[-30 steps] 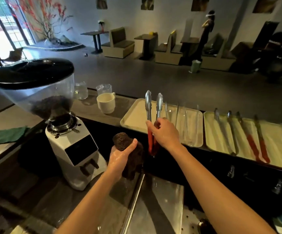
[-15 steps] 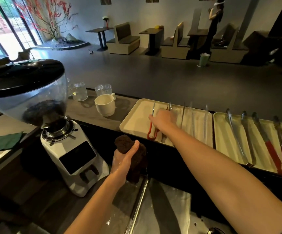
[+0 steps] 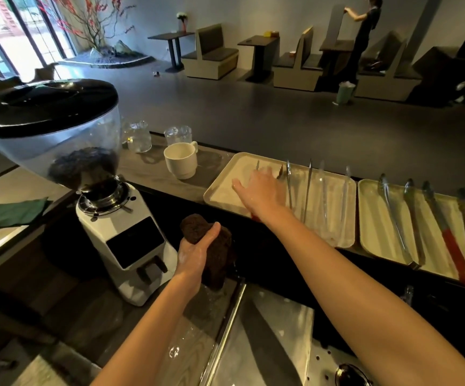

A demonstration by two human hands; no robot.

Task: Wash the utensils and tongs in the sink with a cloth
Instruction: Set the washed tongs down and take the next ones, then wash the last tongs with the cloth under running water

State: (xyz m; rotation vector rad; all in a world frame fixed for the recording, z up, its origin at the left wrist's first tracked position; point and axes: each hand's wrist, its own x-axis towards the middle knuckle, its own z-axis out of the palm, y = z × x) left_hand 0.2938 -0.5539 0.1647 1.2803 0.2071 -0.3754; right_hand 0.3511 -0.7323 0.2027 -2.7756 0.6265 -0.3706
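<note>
- My left hand (image 3: pixel 195 253) grips a dark brown cloth (image 3: pixel 214 252), fingers wrapped round its bunched top while the rest hangs down over the left rim of the steel sink (image 3: pixel 256 338).
- My right hand (image 3: pixel 263 190) reaches across to the near cream tray (image 3: pixel 225 190) on the table (image 3: pixel 156 174), palm down, fingers spread flat and loose over the tray's left half.
- A pair of red-handled tongs (image 3: pixel 280 172) lies under that hand; only its metal tips beyond the fingers and a sliver of red at the wrist show, and I cannot tell whether my fingers touch it.
- Just right of my hand on the same tray lie thin steel tongs (image 3: pixel 307 188) and, beside them, clear plastic tongs (image 3: pixel 345 190), all pointing away from me.
- A second cream tray (image 3: pixel 370 218) stands just to the right, carrying steel tongs (image 3: pixel 404 218) and a red-handled pair (image 3: pixel 459 246) side by side.
- A white cup (image 3: pixel 181 160) stands on the table left of the near tray, with two clear glass pitchers (image 3: pixel 139 137) behind it.
- A white coffee grinder (image 3: pixel 120 238) with a bean-filled hopper stands to the left of my cloth hand, and a green cloth (image 3: pixel 11 213) lies further left.
</note>
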